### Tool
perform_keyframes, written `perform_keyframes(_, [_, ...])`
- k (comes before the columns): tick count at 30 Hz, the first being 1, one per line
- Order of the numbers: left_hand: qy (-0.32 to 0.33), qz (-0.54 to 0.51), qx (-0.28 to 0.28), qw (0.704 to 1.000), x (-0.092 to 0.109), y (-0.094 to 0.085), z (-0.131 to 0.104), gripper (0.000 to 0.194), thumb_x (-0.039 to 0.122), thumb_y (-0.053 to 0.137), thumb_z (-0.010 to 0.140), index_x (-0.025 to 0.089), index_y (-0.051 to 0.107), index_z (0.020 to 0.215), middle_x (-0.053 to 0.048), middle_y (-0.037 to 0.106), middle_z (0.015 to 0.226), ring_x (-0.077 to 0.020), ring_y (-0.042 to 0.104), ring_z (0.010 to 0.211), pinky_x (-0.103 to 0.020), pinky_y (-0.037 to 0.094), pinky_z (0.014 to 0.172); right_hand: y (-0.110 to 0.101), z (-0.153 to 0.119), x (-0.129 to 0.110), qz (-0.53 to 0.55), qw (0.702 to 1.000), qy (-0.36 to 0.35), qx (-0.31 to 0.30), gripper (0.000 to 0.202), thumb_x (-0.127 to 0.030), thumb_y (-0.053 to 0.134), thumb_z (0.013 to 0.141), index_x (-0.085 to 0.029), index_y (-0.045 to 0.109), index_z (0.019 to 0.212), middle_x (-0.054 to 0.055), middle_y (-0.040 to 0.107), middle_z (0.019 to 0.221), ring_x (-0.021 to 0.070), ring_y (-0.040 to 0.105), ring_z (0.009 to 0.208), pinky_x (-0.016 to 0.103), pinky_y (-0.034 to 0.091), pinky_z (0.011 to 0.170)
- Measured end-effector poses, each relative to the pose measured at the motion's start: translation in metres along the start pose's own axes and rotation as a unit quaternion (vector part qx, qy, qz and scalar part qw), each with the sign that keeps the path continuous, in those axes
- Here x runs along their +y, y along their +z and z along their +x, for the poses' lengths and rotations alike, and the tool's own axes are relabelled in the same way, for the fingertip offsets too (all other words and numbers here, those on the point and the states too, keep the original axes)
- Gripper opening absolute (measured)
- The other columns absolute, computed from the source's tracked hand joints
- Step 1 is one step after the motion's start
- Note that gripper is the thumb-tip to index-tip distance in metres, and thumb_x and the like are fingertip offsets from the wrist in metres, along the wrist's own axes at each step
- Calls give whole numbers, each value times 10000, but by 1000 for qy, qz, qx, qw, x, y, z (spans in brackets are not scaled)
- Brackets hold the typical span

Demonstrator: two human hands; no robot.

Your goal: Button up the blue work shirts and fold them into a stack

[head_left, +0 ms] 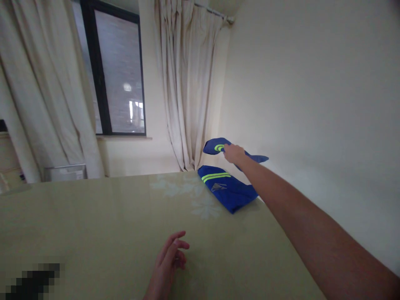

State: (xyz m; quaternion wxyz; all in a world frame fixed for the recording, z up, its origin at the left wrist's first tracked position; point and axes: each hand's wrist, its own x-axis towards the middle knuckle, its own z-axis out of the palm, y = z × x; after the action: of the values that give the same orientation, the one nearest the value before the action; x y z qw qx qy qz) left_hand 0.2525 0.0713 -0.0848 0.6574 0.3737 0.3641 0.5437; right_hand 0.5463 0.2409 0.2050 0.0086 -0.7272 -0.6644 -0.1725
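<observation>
My right hand (pixel 234 153) is stretched far forward, closed on a blue cloth (pixel 214 146) with a bright green-yellow stripe. That cloth hangs in the air on both sides of my fist, above the far right corner of the table. Below it lies a folded blue cloth piece (pixel 240 193) with two bright stripes and a small grey mark, flat on the tabletop. Whether the two pieces are joined I cannot tell. Nearer to me, my left hand (pixel 171 254) hovers over or rests on the table, its fingers loosely bent and apart with nothing in them.
The pale green table (pixel 103 225) has a glossy top with a light flower pattern (pixel 204 206). A white wall (pixel 312 104) borders its right side. Beyond the far edge are cream curtains (pixel 190 83), a dark-framed window (pixel 120 71) and a grey-framed object (pixel 65 172). A dark pixelated patch covers the lower left.
</observation>
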Motion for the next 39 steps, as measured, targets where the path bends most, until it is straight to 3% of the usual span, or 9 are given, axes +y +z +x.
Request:
perform_keyframes(4, [38, 51, -22, 998, 2, 2, -10, 590, 695, 724, 753, 196, 714, 1068, -8, 651, 760, -101, 517, 543, -225, 402, 504, 88, -39, -25, 27, 995, -38, -83, 432, -438, 627, 936, -215, 629, 1307, 133, 670, 1325, 271, 631, 1198, 366, 494, 963])
perform_keyframes(7, [35, 95, -28, 994, 2, 2, -11, 612, 728, 702, 751, 191, 721, 1045, 2, 618, 728, -91, 473, 521, -219, 371, 484, 140, -69, -24, 38, 991, -33, -122, 483, -481, 698, 864, -217, 661, 1266, 154, 682, 1279, 319, 646, 1169, 413, 497, 943])
perform_keyframes(11, [26, 153, -24, 988, 6, 5, -14, 644, 771, 682, 731, 186, 729, 996, 14, 574, 681, -85, 437, 507, -216, 338, 477, 180, -95, -8, 52, 992, 7, -119, 805, -645, 682, 803, -174, 528, 1437, 228, 566, 1413, 410, 552, 1282, 518, 439, 1005])
perform_keyframes(13, [20, 175, -28, 984, 9, 7, -17, 631, 770, 668, 746, 193, 728, 995, 15, 568, 681, -90, 446, 521, -214, 340, 485, 192, -102, -1, 64, 991, 18, -118, 848, -671, 626, 826, -145, 482, 1476, 240, 560, 1415, 408, 556, 1274, 517, 441, 999])
perform_keyframes(21, [23, 205, -13, 978, 8, 5, -20, 580, 758, 655, 767, 203, 721, 923, 36, 481, 615, -115, 430, 550, -212, 311, 495, 217, -117, -1, 87, 994, 8, -72, 647, -498, 415, 988, -143, 418, 1529, 201, 525, 1494, 351, 521, 1328, 477, 367, 1081])
perform_keyframes(25, [35, 231, -6, 972, 8, 6, -20, 540, 752, 639, 782, 214, 690, 796, 33, 451, 610, -140, 426, 589, -224, 327, 532, 218, -121, -7, 84, 995, -3, -58, 568, -412, 391, 1012, -120, 471, 1491, 212, 567, 1449, 335, 568, 1284, 434, 392, 1059])
perform_keyframes(31, [87, 265, 7, 960, 1, 6, -18, 530, 744, 604, 803, 225, 631, 700, -3, 541, 675, -198, 516, 707, -281, 433, 677, 212, -128, -16, 66, 996, -19, -50, 517, -367, 386, 1018, -93, 534, 1431, 229, 646, 1334, 343, 648, 1161, 427, 461, 970])
perform_keyframes(37, [65, 215, 147, 963, -15, 4, -18, 488, 697, 708, 738, 219, 683, 830, -75, 642, 891, -270, 582, 922, -355, 466, 839, 206, -134, -27, 47, 997, -30, -50, 497, -331, 370, 1026, -62, 557, 1400, 247, 670, 1280, 343, 669, 1126, 427, 475, 945])
perform_keyframes(39, [74, 239, 118, 961, -12, 6, -18, 490, 710, 692, 747, 227, 626, 694, -39, 574, 731, -246, 557, 792, -339, 459, 747, 204, -136, -32, 44, 997, -32, -53, 491, -329, 372, 1024, -64, 568, 1388, 248, 679, 1263, 343, 675, 1116, 431, 482, 937])
